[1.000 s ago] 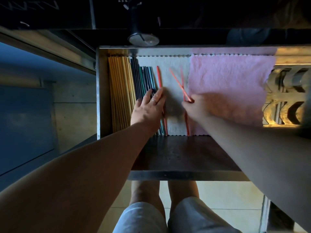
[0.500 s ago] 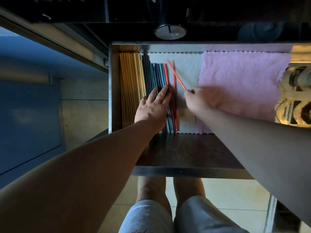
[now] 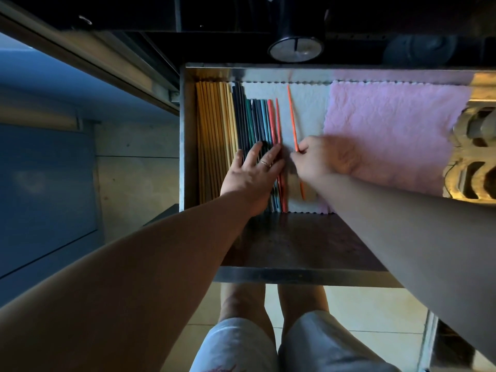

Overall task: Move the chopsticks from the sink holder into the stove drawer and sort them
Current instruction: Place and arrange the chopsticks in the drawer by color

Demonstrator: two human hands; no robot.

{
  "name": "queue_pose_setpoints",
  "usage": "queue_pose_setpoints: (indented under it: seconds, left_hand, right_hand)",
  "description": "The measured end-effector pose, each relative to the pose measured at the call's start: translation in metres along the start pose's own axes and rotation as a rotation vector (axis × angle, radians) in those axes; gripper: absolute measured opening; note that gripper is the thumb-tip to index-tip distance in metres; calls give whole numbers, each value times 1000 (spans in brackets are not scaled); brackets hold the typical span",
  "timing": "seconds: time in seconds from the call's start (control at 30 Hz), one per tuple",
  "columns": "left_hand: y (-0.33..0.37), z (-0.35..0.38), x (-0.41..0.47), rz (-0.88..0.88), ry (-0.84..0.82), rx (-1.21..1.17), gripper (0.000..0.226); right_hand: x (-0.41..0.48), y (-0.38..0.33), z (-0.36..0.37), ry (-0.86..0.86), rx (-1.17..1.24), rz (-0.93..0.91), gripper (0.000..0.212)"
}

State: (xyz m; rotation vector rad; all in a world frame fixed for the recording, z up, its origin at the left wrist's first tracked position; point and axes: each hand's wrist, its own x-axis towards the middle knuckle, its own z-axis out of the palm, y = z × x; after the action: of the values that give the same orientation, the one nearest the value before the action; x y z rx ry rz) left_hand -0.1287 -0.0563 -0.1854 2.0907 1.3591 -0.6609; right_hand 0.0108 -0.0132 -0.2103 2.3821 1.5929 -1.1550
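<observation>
Yellow wooden chopsticks (image 3: 214, 135) lie packed lengthwise against the left wall of the open steel drawer (image 3: 185, 130). Next toward the drawer's middle come dark blue and green chopsticks (image 3: 249, 119), then two red chopsticks (image 3: 273, 119).

Our left hand (image 3: 252, 175) lies flat on the dark row with fingers straight. It pins the row and grasps nothing.

At drawer centre, one loose orange-red chopstick (image 3: 292, 116) sits over the white cloth liner (image 3: 308, 103), just apart from the reds and slightly skewed. Our right hand (image 3: 324, 162) pinches it near mid-length. We cannot tell whether it is lifted or resting.

A crinkled pink cloth (image 3: 389, 124) covers the drawer's right half.

Judgement: this stick joins the reds. We should press the left palm down so nothing rolls, turn the stick parallel, slide it flush, and even its ends toward the drawer's front.
</observation>
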Motion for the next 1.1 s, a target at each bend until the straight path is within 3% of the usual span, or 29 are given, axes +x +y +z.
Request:
queue_pose_setpoints:
  seconds: [0.2, 0.4, 0.53, 0.7, 1.1]
  left_hand:
    - [-4, -7, 7, 5, 35, -24, 82]
    - [-8, -2, 7, 35, -37, 41, 90]
    - [-8, 2, 4, 31, -54, -8, 87]
    - [-5, 4, 5, -9, -26, -64, 85]
    - [-9, 10, 5, -28, -20, -67, 84]
  right_hand:
    - [-1, 3, 0, -43, 3, -3, 15]
    - [-7, 1, -2, 12, 18, -58, 20]
    - [-11, -5, 0, -66, 43, -49, 22]
    - [-14, -7, 1, -45, 77, -1, 20]
    - [-17, -6, 0, -142, -42, -35, 20]
